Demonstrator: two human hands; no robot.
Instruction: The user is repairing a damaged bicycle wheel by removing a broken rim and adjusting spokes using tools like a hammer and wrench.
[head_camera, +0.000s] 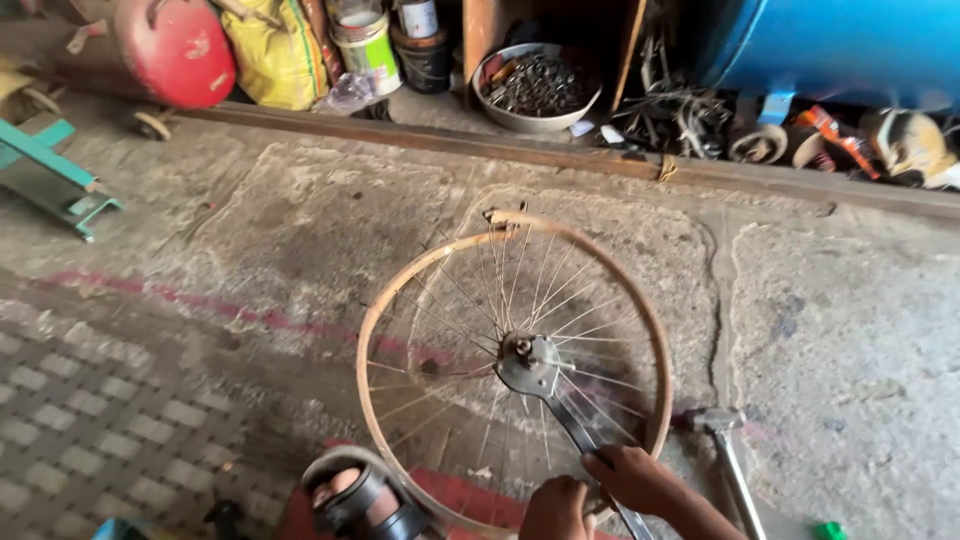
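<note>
The handle of a long wrench (560, 400) is being gripped by the right hand (632, 478), fingers curled shut around it, forearm reaching in from the near right. The left hand (556, 510), closed, is being held against the near rim of the bicycle wheel (400, 290), just beside the right. The wrench head is being seated on the hub (522, 348). A hammer (722, 440) is lying to the right.

A rusty tan wheel rim (400, 290), red canister (175, 50), yellow sack (270, 55), blue drum (840, 40).
</note>
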